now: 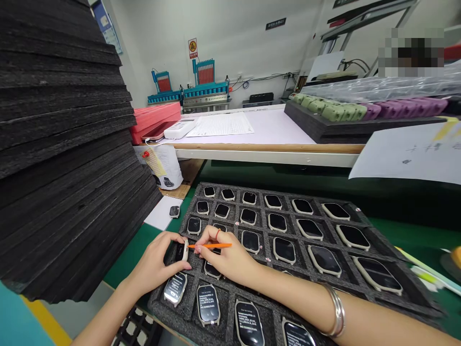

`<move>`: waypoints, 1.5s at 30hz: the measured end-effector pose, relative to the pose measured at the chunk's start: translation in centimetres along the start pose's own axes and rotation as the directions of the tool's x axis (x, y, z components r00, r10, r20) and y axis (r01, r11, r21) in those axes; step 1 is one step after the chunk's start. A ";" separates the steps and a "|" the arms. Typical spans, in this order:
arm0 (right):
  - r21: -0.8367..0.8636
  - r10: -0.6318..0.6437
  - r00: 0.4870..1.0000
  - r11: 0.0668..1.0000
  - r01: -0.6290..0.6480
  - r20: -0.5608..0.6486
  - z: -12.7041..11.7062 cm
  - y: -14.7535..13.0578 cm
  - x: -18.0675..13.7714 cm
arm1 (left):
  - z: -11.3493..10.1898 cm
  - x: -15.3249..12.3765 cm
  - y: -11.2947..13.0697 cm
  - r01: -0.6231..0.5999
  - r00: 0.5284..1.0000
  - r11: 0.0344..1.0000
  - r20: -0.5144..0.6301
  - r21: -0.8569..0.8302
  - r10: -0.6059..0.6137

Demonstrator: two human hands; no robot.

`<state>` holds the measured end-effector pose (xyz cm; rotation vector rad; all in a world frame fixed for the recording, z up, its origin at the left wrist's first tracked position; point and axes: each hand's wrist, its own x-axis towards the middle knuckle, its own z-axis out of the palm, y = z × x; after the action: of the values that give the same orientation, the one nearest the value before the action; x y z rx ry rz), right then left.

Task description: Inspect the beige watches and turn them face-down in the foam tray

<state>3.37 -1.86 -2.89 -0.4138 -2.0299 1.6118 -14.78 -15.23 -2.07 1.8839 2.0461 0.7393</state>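
Observation:
My left hand point(156, 262) grips a smartwatch case point(186, 250) between thumb and fingertips, tilting it on edge in the left part of a black foam tray point(225, 302). My right hand point(225, 254) pinches a thin orange stick point(221, 245), its left tip at the side of that watch. Just below my left hand lies a watch with lit text on its screen point(175, 289). Another lit watch point(208, 304) is to its right. Rows of strapless watches with dark screens, such as this watch point(284, 250), fill the pockets beyond. My right forearm covers some pockets.
Tall stacks of black foam sheets point(68, 144) rise at the left. A lone watch point(175, 211) rests on white paper beyond the tray. Above the bench, a shelf point(273, 129) carries papers point(221, 125), a red foam block point(156, 117) and a foam tray of green and purple pieces point(345, 111).

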 end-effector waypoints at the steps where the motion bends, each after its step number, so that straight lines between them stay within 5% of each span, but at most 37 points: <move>1: 0.003 -0.001 1.000 1.000 0.001 0.003 0.0 0.0 0.0 | 0.0 0.1 0.0 0.000 1.000 1.000 0.004 0.002 0.000; 6: 0.066 0.035 0.999 0.997 -0.035 0.012 -0.4 -0.1 0.1 | -0.7 0.5 1.0 -0.033 0.998 0.999 0.048 0.029 0.031; 12: 0.188 0.098 0.994 0.978 -0.089 -0.041 -3.1 -1.0 0.0 | -1.2 0.8 3.8 -0.207 0.978 0.973 0.051 0.103 0.202; 19: 0.216 0.164 0.980 0.967 -0.137 -0.113 -5.0 -1.0 -1.7 | 0.9 2.1 6.4 -0.418 0.882 0.893 0.310 0.166 0.355; 25: 0.251 0.186 0.976 0.956 -0.153 -0.115 -4.9 -0.1 -2.6 | 0.7 2.7 5.8 -0.465 0.869 0.869 0.273 0.171 0.412; 33: 0.232 0.182 0.983 0.957 -0.174 -0.016 -5.1 -0.2 -2.9 | 1.6 2.4 3.6 -0.420 0.907 0.907 0.050 0.025 0.418; 40: 0.132 0.096 0.995 0.986 -0.100 0.037 -5.1 -0.4 -3.2 | 1.7 2.6 3.7 -0.422 0.906 0.906 0.058 0.040 0.419; 45: 0.050 0.058 0.998 0.997 -0.059 0.024 -5.2 -0.9 -3.3 | 1.7 2.4 3.9 -0.215 0.971 0.975 0.094 -0.053 0.220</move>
<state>9.06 0.36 -1.88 -0.4425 -2.0065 1.7060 -10.87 -12.39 -1.09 2.0990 1.7693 0.7169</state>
